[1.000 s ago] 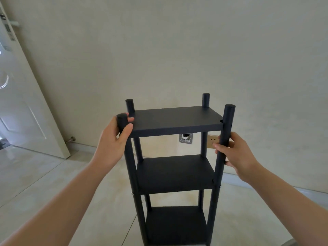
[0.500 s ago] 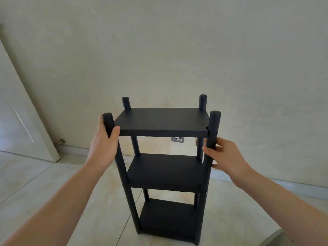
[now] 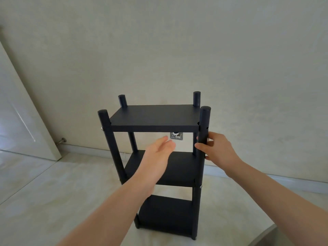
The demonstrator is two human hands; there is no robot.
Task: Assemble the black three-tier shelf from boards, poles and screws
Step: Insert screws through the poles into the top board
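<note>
The black shelf (image 3: 156, 157) stands upright on the pale tiled floor (image 3: 53, 201), just in front of the wall (image 3: 159, 50), with all three boards fixed between four poles; the build looks essentially finished, and the step in hand reads as steadying or checking it.

The right hand (image 3: 217, 148) has its fingers and thumb wrapped round the front right pole (image 3: 203, 139), at 3 o'clock from the shelf's middle, just under the top board (image 3: 154, 118). The left hand (image 3: 158, 151) is flat, fingers straight and together, holding nothing, in front of the gap between the top and middle boards; whether it touches anything I cannot tell.

To check well, I would keep the right grip firm but light, rock the frame gently, and watch the small silvery screws (image 3: 102, 129) at the joints for play.

The poles are smooth matt cylinders with flat ends standing proud of the top board. The boards are thin, flat rectangles with a dull, slightly grainy finish. At 9 o'clock a white door (image 3: 21, 121) leans open.
</note>
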